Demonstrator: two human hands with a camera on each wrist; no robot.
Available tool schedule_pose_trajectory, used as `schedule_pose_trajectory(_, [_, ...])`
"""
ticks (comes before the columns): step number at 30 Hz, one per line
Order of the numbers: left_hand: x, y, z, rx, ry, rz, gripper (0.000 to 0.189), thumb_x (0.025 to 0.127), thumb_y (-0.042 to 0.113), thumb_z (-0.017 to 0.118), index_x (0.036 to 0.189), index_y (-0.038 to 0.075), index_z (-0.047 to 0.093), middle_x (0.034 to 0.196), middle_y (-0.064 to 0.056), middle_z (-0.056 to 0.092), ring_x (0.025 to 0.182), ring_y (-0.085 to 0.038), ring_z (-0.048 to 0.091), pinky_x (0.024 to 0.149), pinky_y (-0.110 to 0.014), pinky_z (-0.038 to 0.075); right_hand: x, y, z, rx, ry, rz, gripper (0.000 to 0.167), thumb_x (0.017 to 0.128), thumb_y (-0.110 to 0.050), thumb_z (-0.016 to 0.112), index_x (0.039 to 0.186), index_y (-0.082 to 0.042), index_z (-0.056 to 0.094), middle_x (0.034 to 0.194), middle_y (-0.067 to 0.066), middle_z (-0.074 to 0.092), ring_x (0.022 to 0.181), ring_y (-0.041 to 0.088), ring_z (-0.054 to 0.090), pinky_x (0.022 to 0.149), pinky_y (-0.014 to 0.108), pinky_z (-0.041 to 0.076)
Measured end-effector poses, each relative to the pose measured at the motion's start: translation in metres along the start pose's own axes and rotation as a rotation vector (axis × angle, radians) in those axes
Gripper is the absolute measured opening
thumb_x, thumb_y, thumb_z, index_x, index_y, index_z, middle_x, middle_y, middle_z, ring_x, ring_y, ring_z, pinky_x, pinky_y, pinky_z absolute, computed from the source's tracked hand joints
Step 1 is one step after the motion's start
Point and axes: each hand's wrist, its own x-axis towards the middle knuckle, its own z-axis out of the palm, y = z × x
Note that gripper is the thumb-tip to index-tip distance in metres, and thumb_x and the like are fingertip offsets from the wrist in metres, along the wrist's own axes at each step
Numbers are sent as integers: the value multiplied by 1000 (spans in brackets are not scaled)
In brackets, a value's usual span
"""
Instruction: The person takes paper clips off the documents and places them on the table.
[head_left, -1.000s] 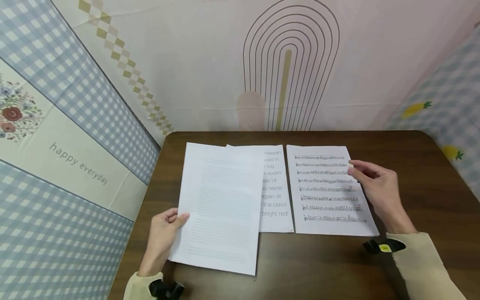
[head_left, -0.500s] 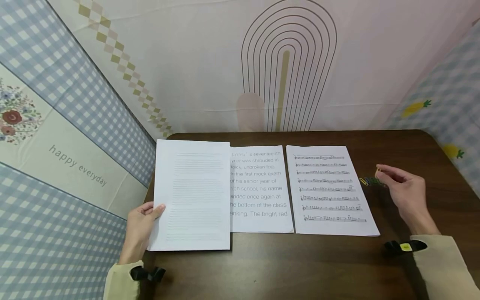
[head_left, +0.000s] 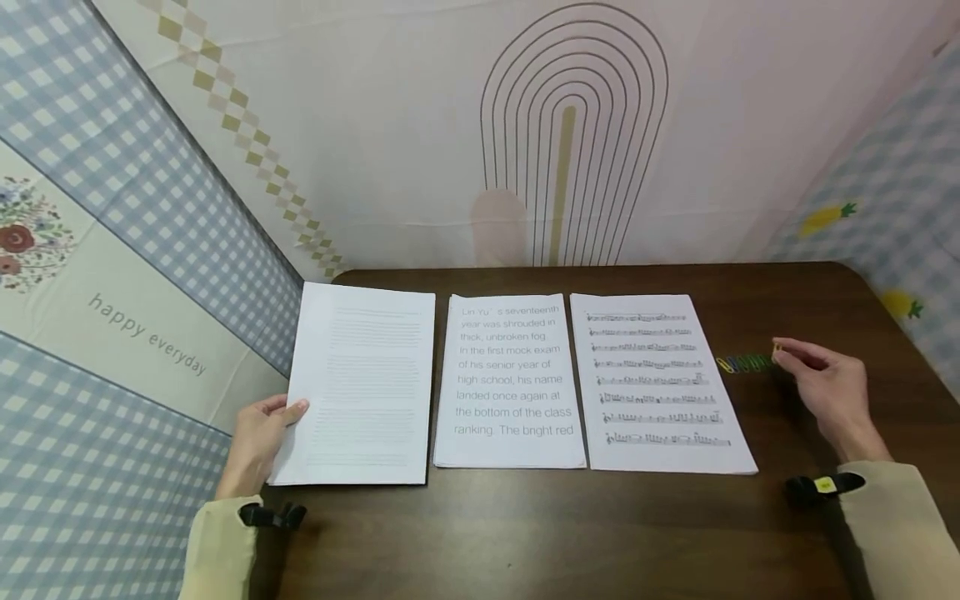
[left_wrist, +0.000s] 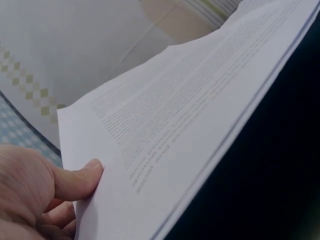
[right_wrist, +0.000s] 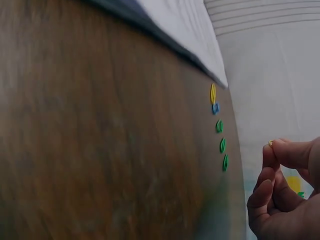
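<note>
My left hand (head_left: 258, 442) grips a stack of printed paper (head_left: 356, 392) by its lower left edge, the thumb on top in the left wrist view. Dark shadow shows along the stack's right and bottom edges; I cannot tell whether it touches the table. At the far right my right hand (head_left: 832, 400) pinches a small yellow paper clip (head_left: 777, 347) between thumb and forefinger, held above the table. Beside that hand lies a row of paper clips: a yellow clip (right_wrist: 213, 93), a blue clip (right_wrist: 215, 108) and several green clips (right_wrist: 222, 145).
Centre on the brown table (head_left: 495, 533) lies a large-print text stack (head_left: 510, 383). Right of it, a sheet-music stack (head_left: 660, 383) sits between the text and the clips. A pale patterned cloth (head_left: 390, 133) hangs behind the table, and a checked cloth (head_left: 97, 467) on the left.
My left hand has carried the paper stack leftward off the large-print text, uncovering it. My right hand has moved right, away from the sheet music, still pinching the yellow paper clip.
</note>
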Motion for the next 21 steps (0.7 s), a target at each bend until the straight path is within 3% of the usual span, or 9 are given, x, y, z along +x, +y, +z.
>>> schedule_pose_trajectory(5, [17, 3, 1, 51, -55, 4, 63, 110, 28, 67, 155, -13, 49, 151, -33, 62, 88, -1, 61, 72, -18, 52, 4, 9, -8, -89, -10, 9, 53, 110, -39, 64, 149, -4, 66, 93, -48, 52, 93, -15, 50, 73, 5, 42])
schedule_pose_trajectory(10, [26, 0, 4, 54, -82, 9, 65, 110, 27, 66, 155, -15, 47, 155, -36, 56, 92, -3, 61, 73, -16, 51, 10, 15, -9, -144, -17, 7, 51, 110, -39, 63, 145, -2, 68, 90, -47, 50, 90, -14, 50, 72, 9, 42])
schedule_pose_trajectory(15, [28, -4, 5, 62, -82, -7, 66, 111, 26, 64, 157, -16, 44, 158, -37, 51, 112, -20, 62, 72, -15, 48, 17, 15, -5, -185, -27, -40, 48, 111, -38, 63, 140, -1, 70, 92, -43, 51, 87, -13, 50, 71, 12, 45])
schedule_pose_trajectory(18, [31, -4, 7, 62, -81, -5, 65, 111, 26, 64, 157, -16, 43, 157, -36, 51, 111, -20, 63, 72, -15, 49, 20, 14, -4, -216, -28, -33, 45, 111, -37, 62, 140, -3, 71, 104, -29, 61, 88, -14, 48, 74, 14, 44])
schedule_pose_trajectory(21, [35, -3, 10, 61, -81, 13, 65, 110, 25, 65, 156, -16, 44, 153, -37, 54, 96, -8, 62, 71, -17, 50, 21, 16, -4, -254, -28, -10, 43, 112, -34, 60, 140, -3, 71, 125, 1, 72, 94, -8, 50, 76, 17, 42])
